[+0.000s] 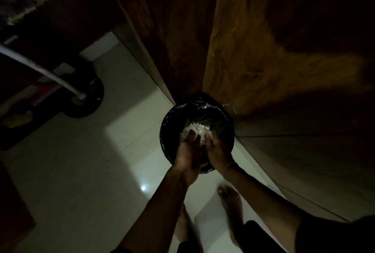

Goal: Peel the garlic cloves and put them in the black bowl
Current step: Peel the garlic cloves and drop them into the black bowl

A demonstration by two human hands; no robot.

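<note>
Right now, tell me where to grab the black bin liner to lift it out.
Pinch the bin liner at its left rim, coming from the tiled floor side: wooden panels crowd the far side, and the left hand, right hand and peelings cover the middle.

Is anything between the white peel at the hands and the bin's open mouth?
Nothing visible. The left hand and right hand hold the white peel directly over the black-lined bin, whose mouth is open, with no lid or object across it. The picture is dim.
</note>
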